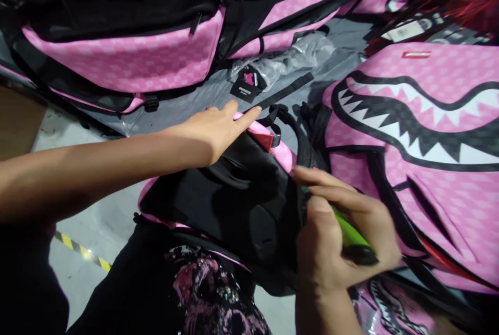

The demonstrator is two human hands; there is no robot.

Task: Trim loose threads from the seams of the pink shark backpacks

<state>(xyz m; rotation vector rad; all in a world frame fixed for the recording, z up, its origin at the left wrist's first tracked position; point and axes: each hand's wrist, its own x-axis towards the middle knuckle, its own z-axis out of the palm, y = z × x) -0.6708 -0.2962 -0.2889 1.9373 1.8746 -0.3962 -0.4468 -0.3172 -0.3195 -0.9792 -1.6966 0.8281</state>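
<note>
A pink and black backpack [234, 194] lies back-side up in front of me, its black padded panel facing me. My left hand [218, 127] rests flat on its top edge, fingers stretched out toward the black carry handle [280, 116]. My right hand [343, 231] is closed round a green tool with a black end [353, 241], held against the backpack's right side.
More pink backpacks are stacked at the back [128, 59], and one with a shark-mouth print [421, 132] lies at the right. A black hang tag [247, 85] and clear plastic wrap [288, 59] lie on the grey surface. Floor with a yellow-black stripe [81, 252] shows lower left.
</note>
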